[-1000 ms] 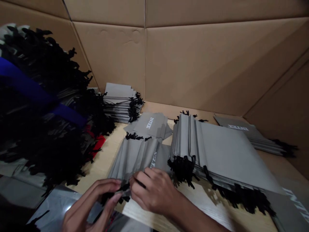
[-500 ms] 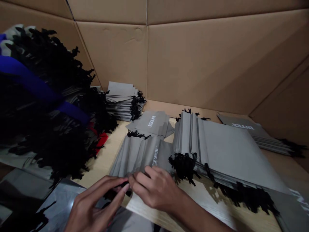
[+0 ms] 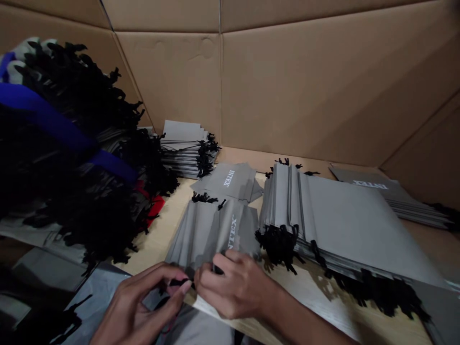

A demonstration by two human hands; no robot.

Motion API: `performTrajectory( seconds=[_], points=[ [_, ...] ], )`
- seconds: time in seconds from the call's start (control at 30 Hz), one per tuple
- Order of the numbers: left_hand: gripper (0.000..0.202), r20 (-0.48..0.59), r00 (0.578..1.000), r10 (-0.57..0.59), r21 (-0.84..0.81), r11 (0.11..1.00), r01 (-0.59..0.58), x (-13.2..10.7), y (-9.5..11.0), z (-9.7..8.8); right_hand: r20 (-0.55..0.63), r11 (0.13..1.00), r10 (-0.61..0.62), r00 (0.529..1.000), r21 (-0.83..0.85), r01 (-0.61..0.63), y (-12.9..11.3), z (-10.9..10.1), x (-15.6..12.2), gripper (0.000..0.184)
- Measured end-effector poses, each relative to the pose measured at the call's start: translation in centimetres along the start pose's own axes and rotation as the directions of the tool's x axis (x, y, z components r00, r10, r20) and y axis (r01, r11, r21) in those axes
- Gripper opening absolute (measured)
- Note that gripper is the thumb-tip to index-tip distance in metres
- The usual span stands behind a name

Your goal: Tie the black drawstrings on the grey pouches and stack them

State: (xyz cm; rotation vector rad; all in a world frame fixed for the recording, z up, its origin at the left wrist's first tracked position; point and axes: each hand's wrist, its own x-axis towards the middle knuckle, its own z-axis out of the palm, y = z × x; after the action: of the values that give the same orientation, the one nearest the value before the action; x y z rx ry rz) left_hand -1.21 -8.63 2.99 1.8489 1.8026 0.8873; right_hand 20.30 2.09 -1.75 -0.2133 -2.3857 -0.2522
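Both my hands work at the near edge of a fanned pile of grey drawstring pouches (image 3: pixel 210 235) printed with white INTEX lettering. My left hand (image 3: pixel 142 302) pinches a black drawstring (image 3: pixel 181 282) between thumb and fingers. My right hand (image 3: pixel 233 287) grips the same pouch edge beside it, its fingers over the cord. The pouch's end is partly hidden by my fingers. A tall stack of grey pouches (image 3: pixel 345 225) with black cords lies just to the right of my right hand.
A large heap of black-corded pouches with a blue strap (image 3: pixel 53 115) rises at left on the light wood table (image 3: pixel 154 247). Further grey stacks (image 3: pixel 183 148) (image 3: pixel 388 196) and a loose pouch pile (image 3: pixel 230 182) lie behind, against cardboard walls (image 3: pixel 305 86).
The whole scene sits slightly further right and higher as my head shifts. My hands stay together at the pouch edge, still working the black cord.
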Motion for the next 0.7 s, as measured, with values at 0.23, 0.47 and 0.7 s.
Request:
performTrajectory(
  seconds=[0.23,0.47,0.7],
  points=[
    [0.007,-0.094,0.995,0.028,-0.066,0.997,-0.034,0.5,0.0,-0.5,-0.088,0.999,-0.001,0.996,0.034,0.004,-0.1,-0.5,0.9,0.030],
    [0.021,-0.105,0.984,-0.142,-0.078,0.988,0.134,0.7,-0.3,-1.1,-0.063,0.996,0.083,0.995,0.016,-0.082,0.3,0.4,0.3,0.019],
    [0.027,-0.132,0.982,-0.134,0.133,0.980,0.151,-1.6,-1.4,-2.0,0.062,0.941,0.326,0.943,0.070,-0.330,1.1,0.4,-0.1,0.013]
  ],
)
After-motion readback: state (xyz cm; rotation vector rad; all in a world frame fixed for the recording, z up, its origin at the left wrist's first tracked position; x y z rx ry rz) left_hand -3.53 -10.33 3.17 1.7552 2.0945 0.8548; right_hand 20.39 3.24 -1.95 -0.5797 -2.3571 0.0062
